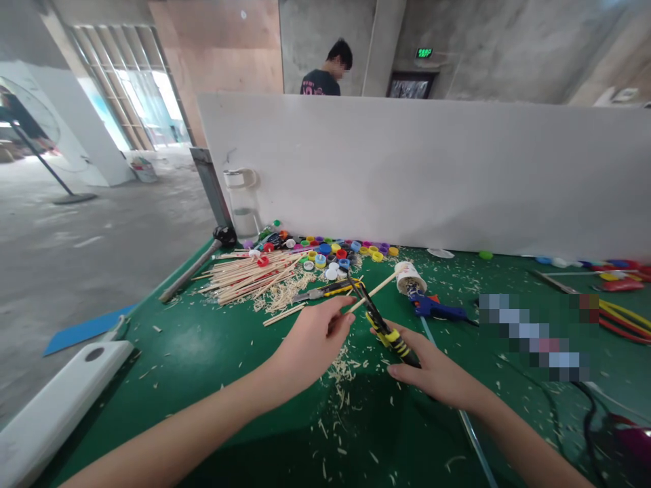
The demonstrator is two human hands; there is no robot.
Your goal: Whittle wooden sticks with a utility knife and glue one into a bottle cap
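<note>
My left hand (318, 335) pinches a thin wooden stick (379, 288) that slants up to the right, its far end near a white cup (409, 279). My right hand (424, 362) is wrapped around the black and yellow handles of a pair of pliers (382, 325). The pliers point up and to the left, crossing the stick; whether the jaws bite on it I cannot tell. Just beyond my left hand lies a yellow utility knife (330, 291). A blue glue gun (440, 309) rests to the right, its nose at the cup's mouth.
Many wooden sticks (254, 274) lie heaped at the back left, with colourful bottle caps (336, 254) beside them. Wood shavings (340, 379) litter the green table (213, 379). A hammer (198, 266) lies along the left edge. Behind the white partition (407, 169) stands a person (325, 74).
</note>
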